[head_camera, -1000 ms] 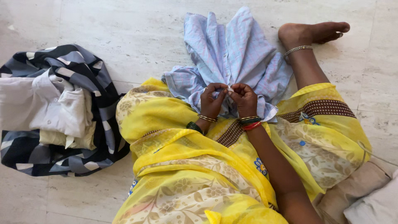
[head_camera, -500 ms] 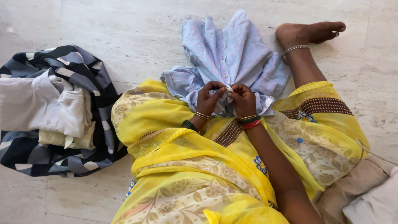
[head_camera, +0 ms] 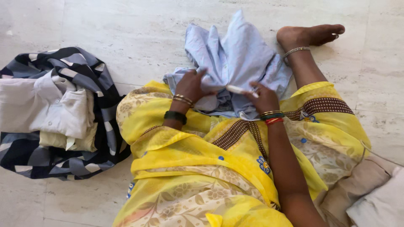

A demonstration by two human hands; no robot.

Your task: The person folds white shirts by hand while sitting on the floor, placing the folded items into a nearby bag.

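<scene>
From the head camera, your hands have parted. A moment ago they were together at the middle of the pale blue checked shirt (head_camera: 235, 54), fingertips pinched on one small spot of its front. Now your left hand (head_camera: 191, 86) has moved out to the left and lies spread on the bunched cloth near a sleeve, fingers loosely curled over the fabric, pressing or gripping a fold; you cannot tell which from here. Your right hand (head_camera: 263, 96) has drifted right and lower, and its fingers are closed on a small whitish piece at the shirt's edge, perhaps a collar tip or a cuff; it is too small to name with certainty.

To judge by this, the fine fingertip work at the front looks finished or paused, and you are now handling the garment as a whole.

The shirt itself has changed too: it no longer fans out with its front lying open, but is more gathered and rumpled. It rests partly on your lap, over the yellow printed sari (head_camera: 198, 168), and partly on the pale stone floor (head_camera: 126, 29), just beside your bare foot (head_camera: 309, 35).

Well apart to the left sits a pile of clothes (head_camera: 54, 109), a white shirt on a dark striped cloth, untouched by either hand.
</scene>
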